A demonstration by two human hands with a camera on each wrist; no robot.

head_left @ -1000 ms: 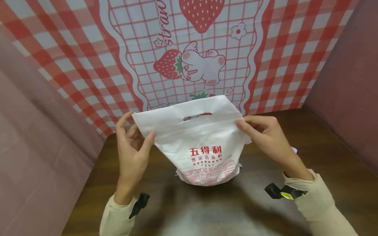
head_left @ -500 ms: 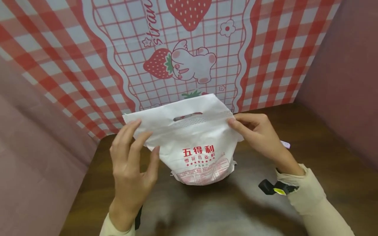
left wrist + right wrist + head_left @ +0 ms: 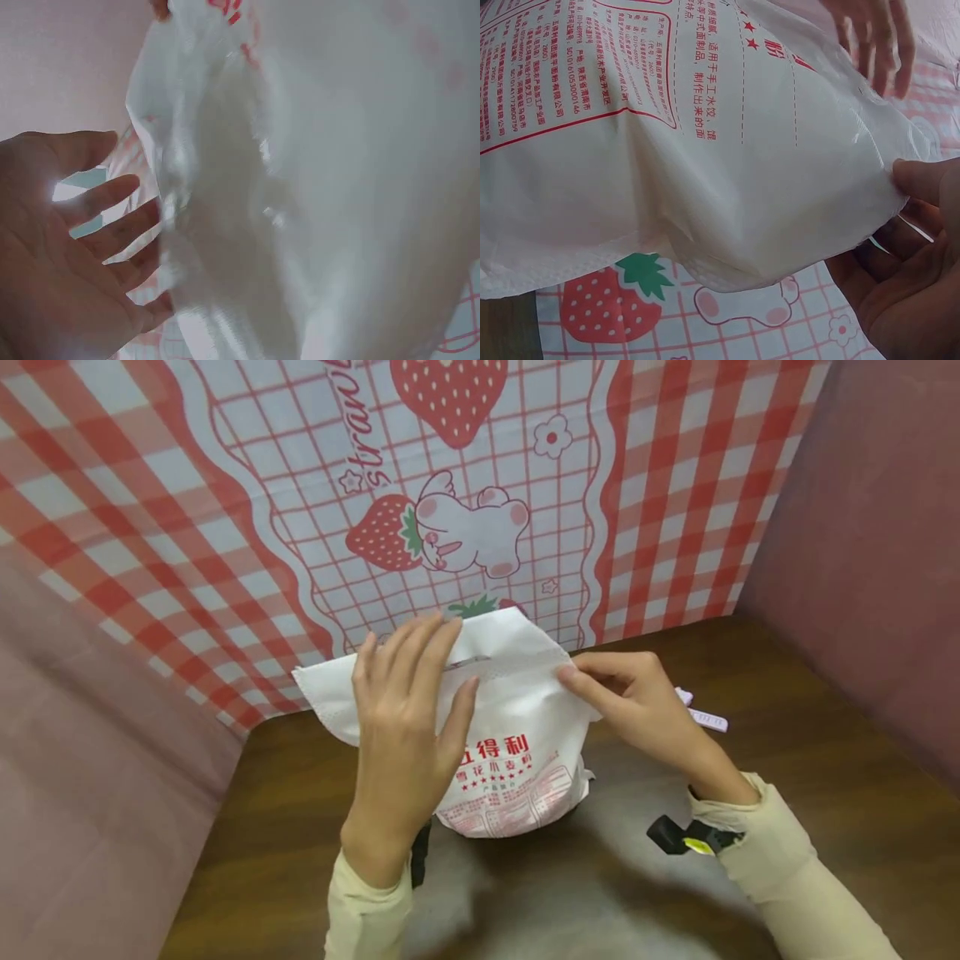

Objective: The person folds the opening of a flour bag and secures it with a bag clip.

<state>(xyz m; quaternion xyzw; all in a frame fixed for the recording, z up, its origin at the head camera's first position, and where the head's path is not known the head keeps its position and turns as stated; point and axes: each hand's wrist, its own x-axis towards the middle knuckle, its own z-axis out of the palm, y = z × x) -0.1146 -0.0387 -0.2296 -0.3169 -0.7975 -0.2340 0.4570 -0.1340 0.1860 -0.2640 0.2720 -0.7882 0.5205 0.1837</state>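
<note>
A white flour bag (image 3: 517,710) with red print stands upright on the table, a slot handle cut near its top edge. My right hand (image 3: 637,710) pinches the bag's upper right edge between thumb and fingers; the right wrist view shows the thumb (image 3: 919,180) on the near face and fingers behind. My left hand (image 3: 405,718) is in front of the bag's upper left part, fingers extended and spread, covering part of the handle slot and lettering. In the left wrist view its fingertips (image 3: 154,214) are right at the bag's side.
The dark wooden table (image 3: 247,843) surrounds the bag. Behind it hangs a red-and-white strawberry cloth (image 3: 660,485), with pink curtains (image 3: 90,777) at both sides. A small pale lilac object (image 3: 707,720) lies beyond my right wrist.
My left hand has let go of the bag's upper left edge and moved right, across the front toward the handle slot. The right hand keeps its pinch. The head view has shifted somewhat.
</note>
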